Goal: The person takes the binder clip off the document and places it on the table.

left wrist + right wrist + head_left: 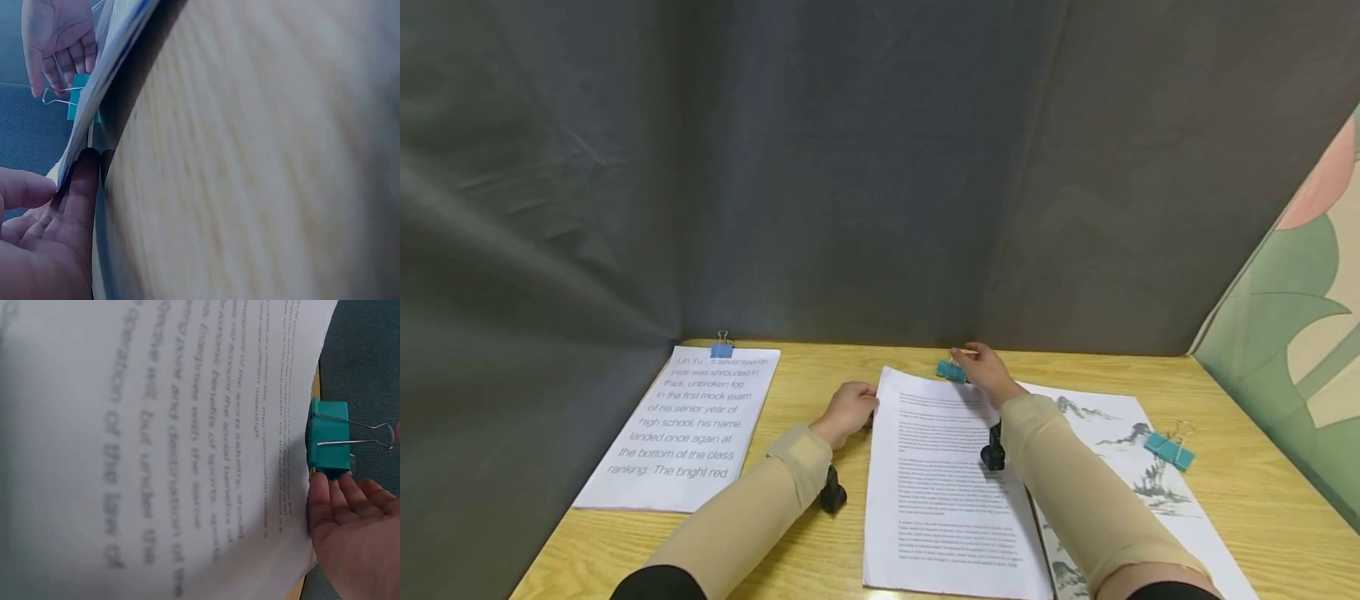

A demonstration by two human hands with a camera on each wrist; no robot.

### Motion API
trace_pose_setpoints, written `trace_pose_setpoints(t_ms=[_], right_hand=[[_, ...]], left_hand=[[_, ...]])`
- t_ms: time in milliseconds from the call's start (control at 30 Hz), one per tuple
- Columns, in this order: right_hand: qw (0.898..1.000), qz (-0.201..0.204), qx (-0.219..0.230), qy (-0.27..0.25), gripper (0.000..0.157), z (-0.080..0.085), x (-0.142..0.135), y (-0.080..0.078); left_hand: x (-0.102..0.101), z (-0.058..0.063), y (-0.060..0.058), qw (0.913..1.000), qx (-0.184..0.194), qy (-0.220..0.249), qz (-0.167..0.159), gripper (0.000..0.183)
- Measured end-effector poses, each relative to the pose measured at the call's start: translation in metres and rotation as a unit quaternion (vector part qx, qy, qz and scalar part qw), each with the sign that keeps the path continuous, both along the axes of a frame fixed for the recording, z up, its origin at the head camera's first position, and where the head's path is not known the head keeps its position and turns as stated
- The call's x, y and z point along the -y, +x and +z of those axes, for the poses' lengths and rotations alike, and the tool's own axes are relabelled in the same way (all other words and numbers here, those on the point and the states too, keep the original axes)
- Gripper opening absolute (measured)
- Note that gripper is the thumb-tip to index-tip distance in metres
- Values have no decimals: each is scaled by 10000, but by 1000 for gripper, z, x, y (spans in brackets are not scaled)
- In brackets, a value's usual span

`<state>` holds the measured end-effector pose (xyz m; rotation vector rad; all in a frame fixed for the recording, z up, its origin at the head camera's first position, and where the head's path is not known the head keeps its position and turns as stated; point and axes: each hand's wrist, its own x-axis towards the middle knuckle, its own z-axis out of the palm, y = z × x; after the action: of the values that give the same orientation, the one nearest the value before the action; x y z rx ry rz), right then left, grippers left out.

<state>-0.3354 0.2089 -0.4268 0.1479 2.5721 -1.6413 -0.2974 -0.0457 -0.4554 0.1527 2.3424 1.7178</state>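
Note:
A stack of printed sheets (955,500) lies in front of me, its upper left corner slightly raised. My left hand (848,412) holds its left edge; in the left wrist view the thumb is on one face and the fingers (81,194) are behind the other. At the top edge sits a teal binder clip (951,372) with wire handles. My right hand (988,371) grips this clip: in the right wrist view the fingertips (320,487) meet its body (331,434), and the thumb tip shows by the handle ends.
Left on the wooden table (805,367) lies a large-print stack (670,425) with a blue binder clip (722,351). To the right, under my right forearm, is a sheet with ink mountains (1120,442), a second teal clip (1169,450) at its right edge. A dark curtain (865,167) stands behind.

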Motion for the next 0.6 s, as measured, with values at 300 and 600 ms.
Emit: trace_pose_setpoints(t_ms=[300, 600], right_hand=[[9999, -114, 51, -31, 64, -1, 0, 0], [9996, -41, -55, -266, 58, 4, -1, 7]], left_hand=[[4, 3, 1, 9997, 131, 209, 46, 34], [17, 6, 1, 9976, 334, 563, 221, 34]])
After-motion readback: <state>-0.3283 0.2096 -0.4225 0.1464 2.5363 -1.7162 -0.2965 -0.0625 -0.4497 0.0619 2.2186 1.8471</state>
